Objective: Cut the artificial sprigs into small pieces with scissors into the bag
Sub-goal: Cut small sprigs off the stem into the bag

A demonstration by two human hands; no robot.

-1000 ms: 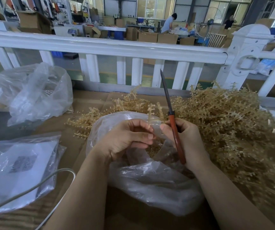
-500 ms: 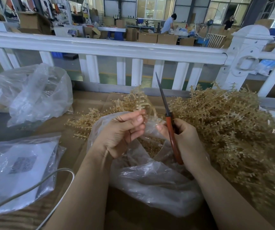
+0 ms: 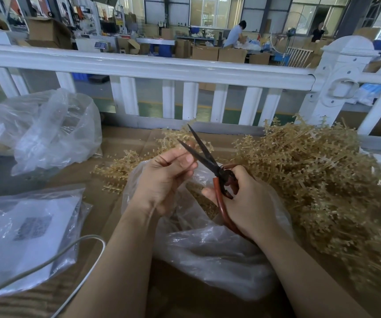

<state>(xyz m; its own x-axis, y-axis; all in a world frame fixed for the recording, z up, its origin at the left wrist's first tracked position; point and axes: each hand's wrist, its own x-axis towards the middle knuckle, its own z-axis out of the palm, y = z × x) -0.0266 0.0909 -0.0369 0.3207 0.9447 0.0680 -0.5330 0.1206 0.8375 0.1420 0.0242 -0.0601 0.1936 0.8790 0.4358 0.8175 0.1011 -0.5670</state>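
Note:
My right hand (image 3: 247,203) grips red-handled scissors (image 3: 210,164) whose dark blades stand spread apart, pointing up and left. My left hand (image 3: 164,177) pinches a tan artificial sprig (image 3: 180,138) between thumb and fingers, its stem lying between the blades. Both hands hover over a clear plastic bag (image 3: 208,253) that lies open on the cardboard, with small tan pieces (image 3: 203,198) inside. A large heap of tan sprigs (image 3: 318,180) fills the right side, and more sprigs (image 3: 120,168) lie left of the bag.
A white railing (image 3: 162,65) runs across the back of the cardboard-covered table (image 3: 120,138). A crumpled clear bag (image 3: 47,129) sits at the far left. A bagged white sheet (image 3: 24,232) and a white cable (image 3: 70,255) lie at the near left.
The scissor blades have gone from closed and upright to spread open and tilted left. My left hand has risen with the sprig, bringing it between the blades.

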